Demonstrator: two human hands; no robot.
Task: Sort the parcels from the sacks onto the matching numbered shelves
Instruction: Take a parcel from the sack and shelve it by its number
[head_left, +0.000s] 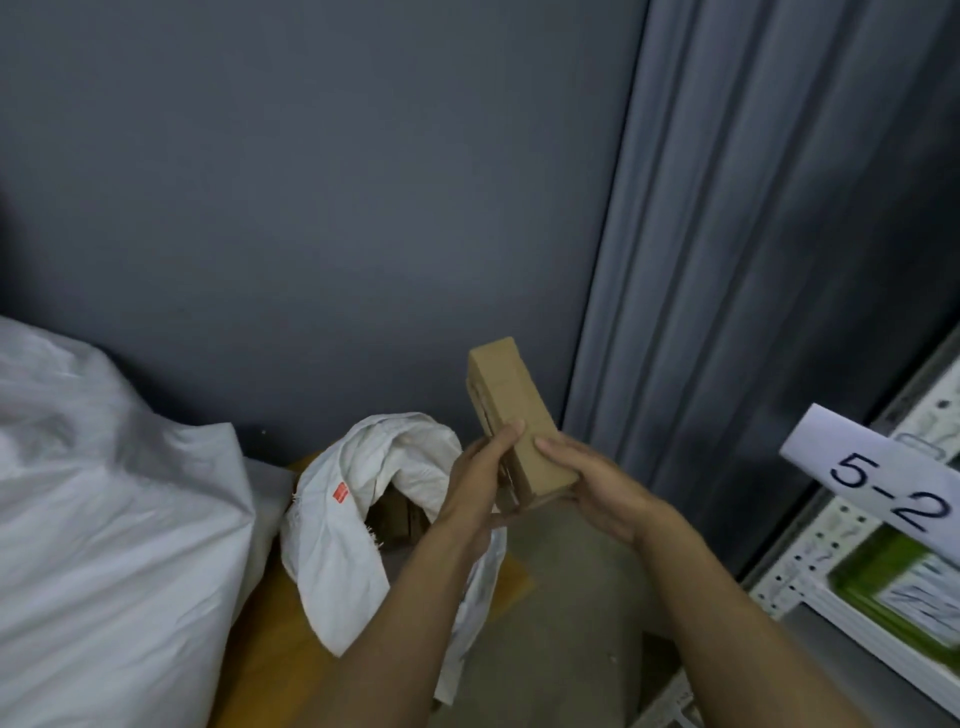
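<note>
Green parcel is blurry and cut by the right edge, label unreadable. Big white sack runs off the left. Insides of the open sack are mostly hidden.

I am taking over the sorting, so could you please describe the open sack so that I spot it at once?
Look to the foot of the dark grey wall. Right of the big bulging white sack stands a smaller white sack, by the left hand. Only this one gapes open and bears a small red tag.
</note>
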